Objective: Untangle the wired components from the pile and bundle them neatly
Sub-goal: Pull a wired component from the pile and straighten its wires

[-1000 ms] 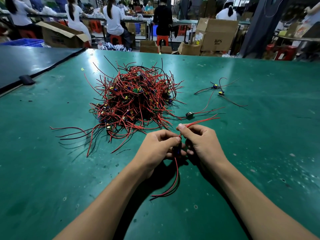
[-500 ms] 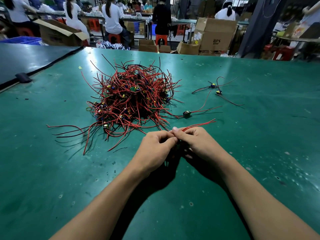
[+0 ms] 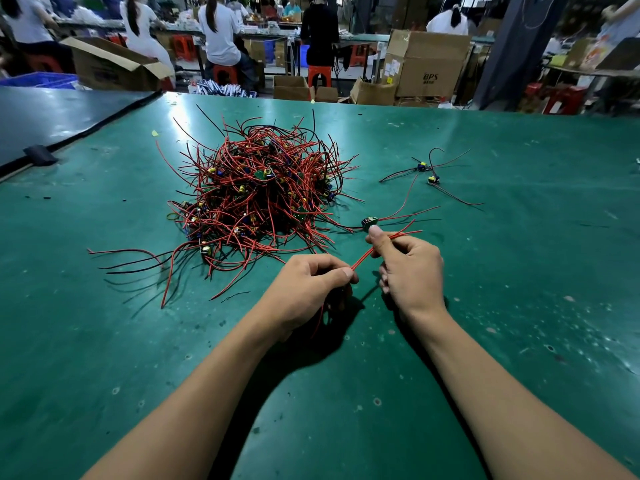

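Observation:
A tangled pile of red and black wired components [image 3: 258, 194] lies on the green table [image 3: 519, 271], left of centre. Close in front of the pile, my left hand [image 3: 311, 292] pinches one end of a pair of red wires [image 3: 363, 259]; the component under its fingers is mostly hidden. My right hand [image 3: 410, 271] grips the same wires further along between thumb and curled fingers, and their free ends stick out to the right. The wires run taut between both hands.
One loose component [image 3: 370, 222] lies just beyond my right thumb. Two more separated components [image 3: 426, 171] lie at the right. A black clip [image 3: 40, 154] sits at the left seam. Cardboard boxes [image 3: 426, 64] and seated people stand beyond the far edge.
My hands, which were touching, have drawn apart; the right hand slid up along the red wires, which now stretch between the hands.

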A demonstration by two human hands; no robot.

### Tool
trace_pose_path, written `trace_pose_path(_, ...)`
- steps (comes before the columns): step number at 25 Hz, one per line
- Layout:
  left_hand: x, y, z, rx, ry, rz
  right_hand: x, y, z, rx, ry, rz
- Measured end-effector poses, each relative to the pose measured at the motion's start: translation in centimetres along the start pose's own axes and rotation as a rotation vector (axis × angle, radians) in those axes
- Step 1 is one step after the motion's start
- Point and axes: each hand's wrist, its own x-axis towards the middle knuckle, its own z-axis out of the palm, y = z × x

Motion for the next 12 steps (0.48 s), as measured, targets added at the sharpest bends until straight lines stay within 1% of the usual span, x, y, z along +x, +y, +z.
trace_pose_path(3,0.0,-0.1,0.0,-0.026,-0.017,-0.012,-0.1,-0.5,0.5,0.292,-0.074,0.184)
trace_pose_path(6,-0.1,-0.3,0.0,0.006,-0.012,-0.011,-0.1,-1.3,0.4,0.443,-0.14,0.358)
trace_pose_path(9,-0.1,-0.5,0.3,0.068,0.003,0.017,-0.3,-1.7,0.1,0.459,-0.178,0.392)
trace_pose_path(12,-0.2,-0.6,0.4,0.083,0.069,0.058,-1.1,-2.0,0.4,0.387,-0.261,0.327)
